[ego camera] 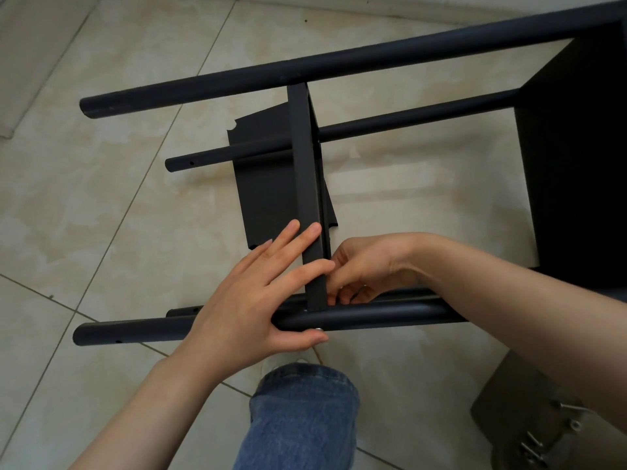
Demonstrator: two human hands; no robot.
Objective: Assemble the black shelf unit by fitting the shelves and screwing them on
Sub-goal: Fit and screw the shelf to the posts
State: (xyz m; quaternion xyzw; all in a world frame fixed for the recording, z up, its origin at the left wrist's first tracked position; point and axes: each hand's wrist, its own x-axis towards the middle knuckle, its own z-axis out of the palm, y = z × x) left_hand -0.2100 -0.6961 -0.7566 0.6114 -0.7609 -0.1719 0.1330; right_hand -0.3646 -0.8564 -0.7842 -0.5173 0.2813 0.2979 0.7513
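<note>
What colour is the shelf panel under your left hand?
Matte black. The shelf panel shows best in the head view.

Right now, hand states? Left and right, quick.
Left hand: open, straight fingers pressing the shelf edge, thumb against the near tube.
Right hand: fingers curled behind the shelf edge; grip cannot be told.
</note>
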